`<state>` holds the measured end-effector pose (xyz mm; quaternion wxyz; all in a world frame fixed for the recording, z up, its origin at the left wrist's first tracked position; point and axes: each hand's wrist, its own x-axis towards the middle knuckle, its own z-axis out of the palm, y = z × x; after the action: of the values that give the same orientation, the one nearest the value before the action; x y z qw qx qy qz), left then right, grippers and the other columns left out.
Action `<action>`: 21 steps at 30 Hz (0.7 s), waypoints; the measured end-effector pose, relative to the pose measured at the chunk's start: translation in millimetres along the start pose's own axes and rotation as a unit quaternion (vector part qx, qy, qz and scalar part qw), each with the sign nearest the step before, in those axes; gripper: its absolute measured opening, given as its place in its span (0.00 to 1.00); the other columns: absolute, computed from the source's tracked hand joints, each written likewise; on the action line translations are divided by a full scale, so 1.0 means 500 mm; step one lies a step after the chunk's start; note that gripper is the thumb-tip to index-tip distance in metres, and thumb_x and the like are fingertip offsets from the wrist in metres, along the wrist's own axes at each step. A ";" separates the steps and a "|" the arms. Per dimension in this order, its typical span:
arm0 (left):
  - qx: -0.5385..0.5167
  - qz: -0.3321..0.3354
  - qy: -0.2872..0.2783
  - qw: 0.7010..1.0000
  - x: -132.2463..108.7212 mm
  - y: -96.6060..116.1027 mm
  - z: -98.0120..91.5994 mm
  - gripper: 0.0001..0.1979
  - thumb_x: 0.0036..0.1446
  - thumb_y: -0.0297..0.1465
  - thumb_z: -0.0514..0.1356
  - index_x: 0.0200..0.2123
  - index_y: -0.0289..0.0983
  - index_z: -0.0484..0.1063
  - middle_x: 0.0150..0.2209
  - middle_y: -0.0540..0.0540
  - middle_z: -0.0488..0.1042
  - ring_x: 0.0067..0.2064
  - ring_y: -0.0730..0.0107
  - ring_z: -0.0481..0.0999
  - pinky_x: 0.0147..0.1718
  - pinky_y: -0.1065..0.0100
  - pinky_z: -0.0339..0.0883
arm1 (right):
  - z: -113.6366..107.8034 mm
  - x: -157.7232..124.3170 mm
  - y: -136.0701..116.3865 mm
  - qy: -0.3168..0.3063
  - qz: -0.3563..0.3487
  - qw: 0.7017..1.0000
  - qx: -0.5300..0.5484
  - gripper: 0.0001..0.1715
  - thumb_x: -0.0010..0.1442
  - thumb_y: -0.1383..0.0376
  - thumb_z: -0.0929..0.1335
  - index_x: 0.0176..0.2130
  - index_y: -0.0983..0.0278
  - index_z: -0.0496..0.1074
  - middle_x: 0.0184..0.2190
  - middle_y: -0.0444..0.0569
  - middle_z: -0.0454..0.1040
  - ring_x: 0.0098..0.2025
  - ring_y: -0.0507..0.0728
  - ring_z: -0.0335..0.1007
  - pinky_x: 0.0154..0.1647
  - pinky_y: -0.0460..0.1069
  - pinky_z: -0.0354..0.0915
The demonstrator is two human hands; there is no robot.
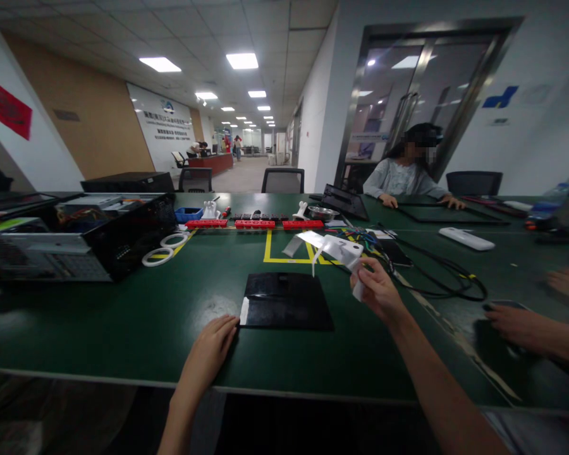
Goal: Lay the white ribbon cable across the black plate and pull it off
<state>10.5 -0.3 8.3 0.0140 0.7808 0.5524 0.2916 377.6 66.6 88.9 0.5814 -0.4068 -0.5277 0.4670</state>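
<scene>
On the green table before me lies a glossy black panel (289,303) with a white patch near its left edge. My left hand (213,344) rests flat beside that edge, fingers extended, tips at the panel's lower left corner. Whether it presses on the panel I cannot tell. My right hand (379,291) is closed, pinching a shiny white bent strip (332,245) with a hole near one end. The strip hangs in the air above and right of the panel, and narrow flaps droop from it. Part of it is hidden by my fingers.
An opened computer case (99,234) stands left, with white rings (157,256) beside it. Red trays (255,224), a blue bin (188,214), a metal bowl (323,213) and black cables (455,287) lie farther back. A co-worker's hand (512,323) is at right; another person (408,170) sits opposite.
</scene>
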 end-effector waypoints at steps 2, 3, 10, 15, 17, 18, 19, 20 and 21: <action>-0.004 -0.003 0.000 1.000 0.000 0.001 -0.001 0.15 0.62 0.33 0.49 0.47 0.40 0.72 0.48 0.45 0.74 0.51 0.63 0.71 0.51 0.59 0.63 | 0.001 -0.006 0.003 -0.065 0.021 0.998 0.008 0.25 0.48 0.52 0.70 0.41 0.57 0.58 0.19 0.37 0.62 0.19 0.49 0.58 0.17 0.43 0.54; -0.007 -0.005 0.000 1.000 0.000 0.001 -0.001 0.15 0.62 0.33 0.49 0.47 0.39 0.72 0.48 0.45 0.74 0.51 0.63 0.71 0.51 0.59 0.64 | 0.001 -0.009 0.006 -0.098 0.033 0.995 0.012 0.25 0.48 0.52 0.70 0.40 0.57 0.58 0.19 0.36 0.61 0.19 0.48 0.58 0.18 0.43 0.53; -0.025 0.003 -0.002 1.000 0.004 0.004 -0.007 0.15 0.62 0.32 0.49 0.45 0.37 0.73 0.47 0.43 0.75 0.49 0.62 0.72 0.50 0.60 0.65 | 0.015 -0.019 0.015 -0.270 0.142 0.952 -0.032 0.20 0.50 0.57 0.71 0.39 0.63 0.63 0.23 0.40 0.66 0.22 0.47 0.61 0.21 0.41 0.55; -0.028 0.006 0.009 1.000 0.005 -0.002 0.000 0.15 0.61 0.31 0.49 0.44 0.38 0.73 0.46 0.44 0.75 0.49 0.62 0.73 0.50 0.59 0.66 | 0.029 -0.010 0.029 -0.299 0.179 0.925 -0.148 0.21 0.53 0.56 0.68 0.43 0.64 0.63 0.24 0.41 0.66 0.20 0.46 0.59 0.15 0.40 0.52; -0.028 0.009 0.013 0.999 0.005 -0.005 0.003 0.14 0.61 0.32 0.50 0.44 0.38 0.73 0.46 0.44 0.75 0.48 0.62 0.73 0.49 0.59 0.66 | 0.032 -0.003 0.044 -0.289 0.177 0.920 -0.198 0.21 0.53 0.56 0.67 0.44 0.64 0.63 0.23 0.39 0.65 0.18 0.45 0.57 0.14 0.40 0.51; -0.028 0.010 0.014 0.999 0.005 -0.006 0.003 0.14 0.61 0.32 0.50 0.44 0.38 0.73 0.46 0.44 0.75 0.48 0.63 0.73 0.49 0.60 0.66 | 0.033 -0.001 0.052 -0.284 0.174 0.917 -0.220 0.21 0.53 0.57 0.67 0.44 0.65 0.63 0.22 0.39 0.64 0.17 0.45 0.56 0.13 0.40 0.51; -0.027 0.010 0.016 0.999 0.006 -0.007 0.003 0.14 0.61 0.32 0.50 0.44 0.38 0.73 0.46 0.44 0.75 0.48 0.63 0.73 0.49 0.60 0.66 | 0.034 0.002 0.059 -0.279 0.172 0.914 -0.241 0.20 0.54 0.58 0.66 0.44 0.65 0.63 0.22 0.38 0.63 0.17 0.45 0.55 0.12 0.40 0.50; -0.026 0.009 0.018 0.999 0.006 -0.007 0.002 0.14 0.61 0.32 0.50 0.44 0.38 0.73 0.46 0.44 0.75 0.48 0.63 0.73 0.49 0.60 0.67 | 0.035 0.004 0.066 -0.274 0.168 0.911 -0.260 0.19 0.54 0.58 0.66 0.44 0.65 0.63 0.22 0.38 0.63 0.16 0.45 0.54 0.12 0.40 0.50; -0.024 0.008 0.020 0.999 0.007 -0.007 0.002 0.14 0.61 0.31 0.50 0.45 0.38 0.73 0.46 0.44 0.75 0.48 0.63 0.73 0.49 0.60 0.67 | 0.036 0.005 0.071 -0.272 0.164 0.908 -0.275 0.19 0.54 0.59 0.65 0.44 0.65 0.64 0.22 0.38 0.63 0.16 0.45 0.54 0.11 0.40 0.50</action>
<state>8.7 4.2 7.8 0.0193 0.7784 0.5394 0.3205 355.4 76.9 57.3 0.1963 -0.4885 -0.6985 0.4846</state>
